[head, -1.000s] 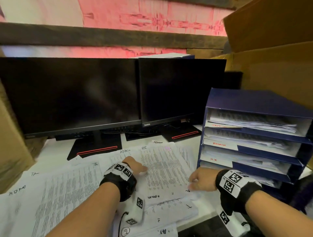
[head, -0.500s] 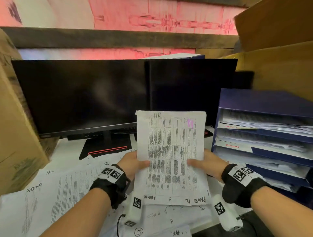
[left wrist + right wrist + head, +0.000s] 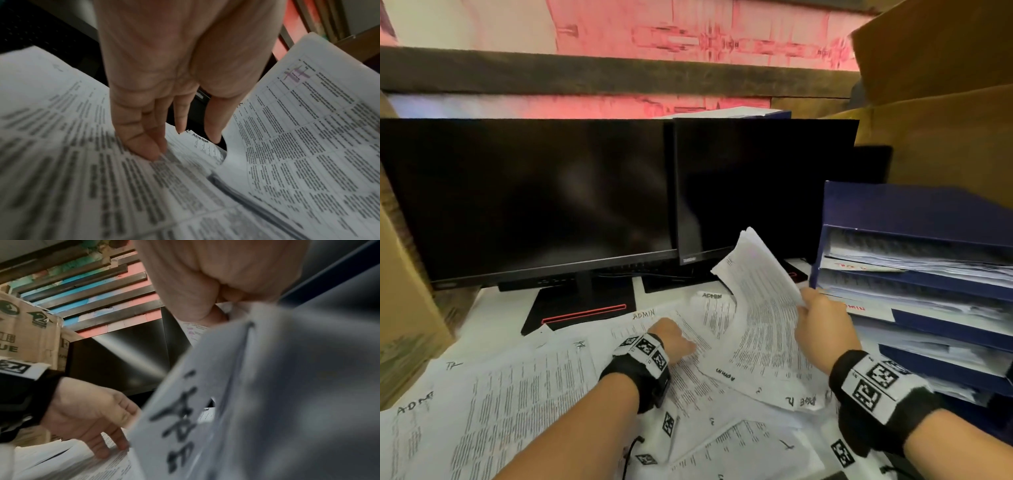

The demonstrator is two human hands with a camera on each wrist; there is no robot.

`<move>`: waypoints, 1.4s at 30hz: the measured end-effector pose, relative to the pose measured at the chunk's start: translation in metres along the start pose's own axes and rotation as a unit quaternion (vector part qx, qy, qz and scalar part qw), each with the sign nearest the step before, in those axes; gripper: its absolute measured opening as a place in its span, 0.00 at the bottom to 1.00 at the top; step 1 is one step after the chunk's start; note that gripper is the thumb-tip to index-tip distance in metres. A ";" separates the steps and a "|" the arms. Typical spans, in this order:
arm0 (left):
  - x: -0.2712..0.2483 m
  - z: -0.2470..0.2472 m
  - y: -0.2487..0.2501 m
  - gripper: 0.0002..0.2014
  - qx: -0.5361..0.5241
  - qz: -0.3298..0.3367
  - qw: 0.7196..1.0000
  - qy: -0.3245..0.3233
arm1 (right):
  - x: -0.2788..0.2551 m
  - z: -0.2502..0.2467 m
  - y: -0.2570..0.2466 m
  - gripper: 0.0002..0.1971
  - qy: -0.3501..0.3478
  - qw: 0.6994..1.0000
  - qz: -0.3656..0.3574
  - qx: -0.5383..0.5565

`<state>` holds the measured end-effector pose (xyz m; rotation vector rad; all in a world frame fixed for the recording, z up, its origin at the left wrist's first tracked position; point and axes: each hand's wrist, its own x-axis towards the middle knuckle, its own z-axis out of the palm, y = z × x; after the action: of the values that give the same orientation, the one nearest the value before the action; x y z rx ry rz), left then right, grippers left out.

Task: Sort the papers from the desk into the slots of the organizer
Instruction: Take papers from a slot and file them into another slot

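Observation:
My right hand (image 3: 822, 318) grips a thin stack of printed sheets (image 3: 763, 315) by its right edge, tilted up off the desk beside the blue organizer (image 3: 914, 212). The same stack (image 3: 267, 394) fills the right wrist view, handwriting on its near end. My left hand (image 3: 674, 339) is down on the loose papers (image 3: 517, 394) spread over the desk, fingertips (image 3: 152, 151) straight and touching a printed page (image 3: 82, 162). The organizer's slots hold paper piles; red labels show on two of them, one reading ADMIN.
Two dark monitors (image 3: 534, 195) stand behind the papers on black stands with red stripes. Cardboard boxes (image 3: 404, 308) flank the left side and rise behind the organizer (image 3: 945, 130). Sheets marked ADMIN lie near the monitor stands.
Both hands lifted the sheets upright from the desk; now the left hand has let go and dropped onto the desk papers, and the right hand alone swings the stack toward the organizer.

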<state>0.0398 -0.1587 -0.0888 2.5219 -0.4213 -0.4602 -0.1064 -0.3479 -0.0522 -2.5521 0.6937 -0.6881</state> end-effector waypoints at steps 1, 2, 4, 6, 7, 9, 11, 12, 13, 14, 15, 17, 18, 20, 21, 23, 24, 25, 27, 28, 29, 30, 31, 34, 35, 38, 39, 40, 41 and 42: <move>0.005 0.003 0.002 0.09 0.002 -0.002 1.000 -0.009 | 0.000 0.001 0.002 0.12 -0.006 1.000 0.003 0.000; 0.010 0.004 0.005 0.09 0.001 -0.011 1.000 -0.021 | -0.001 0.002 0.003 0.13 -0.008 1.000 0.004 0.005; 0.015 0.001 0.007 0.11 0.015 -0.028 0.999 -0.027 | -0.001 0.003 0.004 0.14 -0.010 1.000 0.010 0.022; 0.023 -0.008 0.003 0.14 0.037 -0.059 0.998 -0.011 | 0.001 0.004 0.006 0.14 -0.007 0.999 0.009 0.038; 0.027 -0.014 -0.005 0.15 0.039 -0.080 0.996 0.020 | 0.002 0.004 0.007 0.13 -0.006 0.999 0.005 0.041; 0.035 -0.025 -0.026 0.21 0.047 -0.160 0.983 0.080 | 0.002 0.005 0.007 0.12 -0.005 0.999 -0.003 0.045; 0.034 -0.033 -0.047 0.30 0.040 -0.206 0.971 0.113 | 0.003 0.006 0.007 0.11 -0.003 0.999 -0.008 0.053; 0.032 -0.035 -0.053 0.32 0.020 -0.210 0.971 0.110 | 0.003 0.006 0.006 0.11 -0.002 0.998 -0.008 0.055; 0.030 -0.038 -0.057 0.31 0.004 -0.200 0.973 0.112 | 0.003 0.006 0.005 0.10 -0.004 0.999 -0.006 0.054; 0.029 -0.039 -0.061 0.30 -0.005 -0.201 0.972 0.124 | 0.002 0.007 0.004 0.09 -0.007 0.999 -0.002 0.053; 0.028 -0.041 -0.064 0.29 -0.025 -0.200 0.970 0.138 | 0.002 0.008 0.004 0.09 -0.010 0.999 0.002 0.053; 0.025 -0.047 -0.063 0.26 -0.060 -0.219 0.960 0.163 | 0.001 0.009 0.004 0.08 -0.015 0.998 0.012 0.065; 0.023 -0.051 -0.061 0.22 -0.086 -0.219 0.957 0.168 | 0.001 0.010 0.005 0.08 -0.017 0.997 0.017 0.075; 0.017 -0.055 -0.054 0.07 -0.132 -0.170 0.956 0.197 | 0.002 0.009 0.006 0.08 -0.018 0.994 0.029 0.107; 0.013 -0.056 -0.049 0.01 -0.142 -0.134 0.958 0.212 | 0.002 0.007 0.006 0.08 -0.020 0.991 0.035 0.129; 0.007 -0.056 -0.041 0.04 -0.154 -0.070 0.959 0.228 | 0.001 0.002 0.006 0.10 -0.023 0.982 0.048 0.182; 0.001 -0.058 -0.035 0.03 -0.170 -0.046 0.954 0.242 | 0.001 -0.001 0.007 0.10 -0.022 0.976 0.055 0.211; -0.003 -0.059 -0.030 0.04 -0.193 -0.020 0.946 0.261 | 0.000 -0.003 0.008 0.11 -0.022 0.968 0.067 0.240; -0.014 -0.067 -0.020 0.06 -0.264 0.029 0.921 0.284 | -0.002 -0.009 0.008 0.11 -0.021 0.949 0.095 0.300; -0.021 -0.071 -0.015 0.05 -0.307 0.052 0.906 0.287 | -0.004 -0.014 0.008 0.11 -0.021 0.937 0.106 0.332; -0.027 -0.076 -0.012 0.04 -0.343 0.075 0.891 0.288 | -0.007 -0.018 0.006 0.10 -0.023 0.928 0.113 0.355; -0.033 -0.080 -0.009 0.04 -0.374 0.092 0.879 0.283 | -0.010 -0.023 0.005 0.10 -0.026 0.921 0.113 0.371; -0.042 -0.083 -0.005 0.06 -0.402 0.108 0.869 0.269 | -0.013 -0.027 0.005 0.11 -0.029 0.920 0.110 0.376; -0.066 -0.084 0.006 0.10 -0.461 0.154 0.846 0.218 | -0.024 -0.034 0.004 0.12 -0.060 0.923 0.086 0.371; -0.071 -0.081 0.009 0.10 -0.465 0.167 0.845 0.204 | -0.029 -0.035 0.004 0.12 -0.078 0.926 0.079 0.361; -0.086 -0.072 0.018 0.09 -0.447 0.183 0.855 0.190 | -0.040 -0.036 0.005 0.12 -0.130 0.925 0.084 0.346; -0.090 -0.068 0.020 0.09 -0.445 0.182 0.856 0.189 | -0.043 -0.037 0.007 0.12 -0.145 0.921 0.095 0.350; -0.093 -0.066 0.021 0.09 -0.448 0.182 0.855 0.187 | -0.047 -0.038 0.010 0.12 -0.158 0.915 0.107 0.356; -0.097 -0.064 0.023 0.09 -0.449 0.182 0.855 0.186 | -0.051 -0.040 0.013 0.12 -0.169 0.911 0.117 0.357; -0.100 -0.062 0.024 0.09 -0.450 0.185 0.853 0.186 | -0.055 -0.044 0.017 0.12 -0.179 0.908 0.126 0.357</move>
<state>-0.0294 -0.1116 -0.0024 1.5084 -0.3988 0.0181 -0.1778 -0.3423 -0.0452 -1.7968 0.5047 -0.2883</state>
